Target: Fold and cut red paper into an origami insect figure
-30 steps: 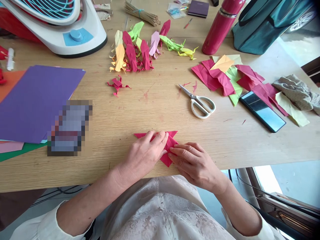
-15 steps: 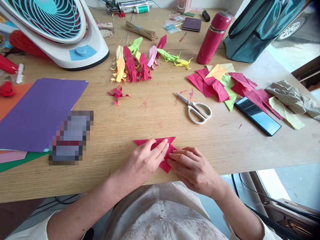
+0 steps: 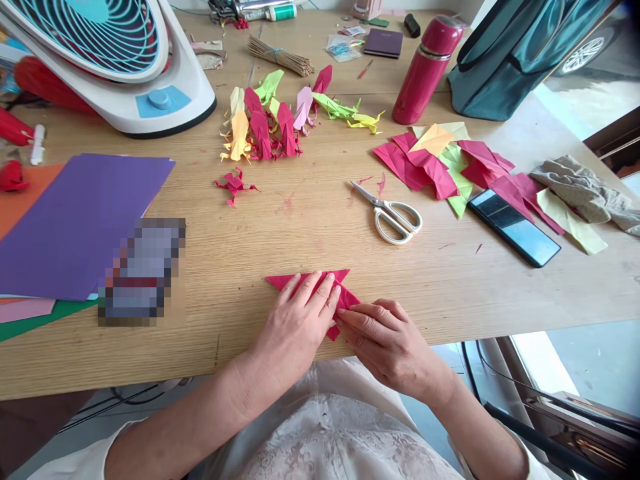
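Note:
A folded red origami paper (image 3: pixel 345 298) lies on the table near its front edge, with pointed corners showing at the left, top and bottom. My left hand (image 3: pixel 295 320) rests flat across it, fingers stretched out and pressing it to the wood. At the paper's lower right, my right hand (image 3: pixel 395 347) has its fingers closed on an edge; the thumb is mostly hidden. Both hands cover much of the folds. Beyond them, white-handled scissors (image 3: pixel 393 217) lie with their blades partly apart, and a small red origami figure (image 3: pixel 235 187) sits to the left.
Several origami figures (image 3: pixel 260 127) stand at the back centre. Folded papers (image 3: pixel 425 167) and a phone (image 3: pixel 515 227) lie to the right, below a red flask (image 3: pixel 427 70). Purple sheets (image 3: pixel 85 227) are at the left, near a white fan (image 3: pixel 190 100).
My left hand's fingers have spread a little and slid over more of the paper. My right hand has shifted slightly lower, and the paper's lower point shows less.

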### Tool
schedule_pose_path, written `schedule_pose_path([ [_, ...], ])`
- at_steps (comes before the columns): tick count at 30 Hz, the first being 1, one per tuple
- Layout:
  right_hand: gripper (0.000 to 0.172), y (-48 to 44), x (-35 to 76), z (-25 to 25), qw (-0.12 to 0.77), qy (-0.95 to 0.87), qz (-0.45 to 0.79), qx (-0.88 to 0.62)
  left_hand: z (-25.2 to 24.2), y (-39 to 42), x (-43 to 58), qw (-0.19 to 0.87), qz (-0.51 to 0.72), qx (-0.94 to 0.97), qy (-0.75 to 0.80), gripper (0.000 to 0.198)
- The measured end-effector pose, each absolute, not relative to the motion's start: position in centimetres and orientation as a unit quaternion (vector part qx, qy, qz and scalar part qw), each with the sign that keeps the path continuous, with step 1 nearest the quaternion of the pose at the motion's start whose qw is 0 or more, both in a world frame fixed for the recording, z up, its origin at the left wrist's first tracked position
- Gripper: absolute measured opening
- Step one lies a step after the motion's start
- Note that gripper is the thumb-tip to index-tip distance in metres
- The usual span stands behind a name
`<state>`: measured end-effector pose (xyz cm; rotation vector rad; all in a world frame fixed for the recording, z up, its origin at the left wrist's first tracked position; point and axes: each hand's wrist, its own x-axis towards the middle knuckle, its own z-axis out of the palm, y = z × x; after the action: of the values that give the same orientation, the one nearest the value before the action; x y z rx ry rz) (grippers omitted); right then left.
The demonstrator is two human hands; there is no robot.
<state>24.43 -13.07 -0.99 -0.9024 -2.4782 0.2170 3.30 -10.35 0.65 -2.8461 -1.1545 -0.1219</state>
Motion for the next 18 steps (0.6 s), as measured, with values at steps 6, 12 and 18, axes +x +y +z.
schedule_pose_path([
  [6,0.025,-13.2,24.5,-1.1,0.249,-0.905,0.091,-0.333,-0.8,-10.3,3.2,0.003,-0.113,-0.921,-0.374,0.04],
  [12,0.028,-13.3,24.7,-1.0,0.246,-0.904,0.101,-0.335,-0.9,-10.1,3.4,-0.06,-0.194,-0.89,-0.408,0.032],
  [18,0.028,-13.3,24.9,-1.1,0.247,-0.907,0.102,-0.325,-1.3,-10.5,3.6,-0.096,-0.212,-0.877,-0.421,0.033],
])
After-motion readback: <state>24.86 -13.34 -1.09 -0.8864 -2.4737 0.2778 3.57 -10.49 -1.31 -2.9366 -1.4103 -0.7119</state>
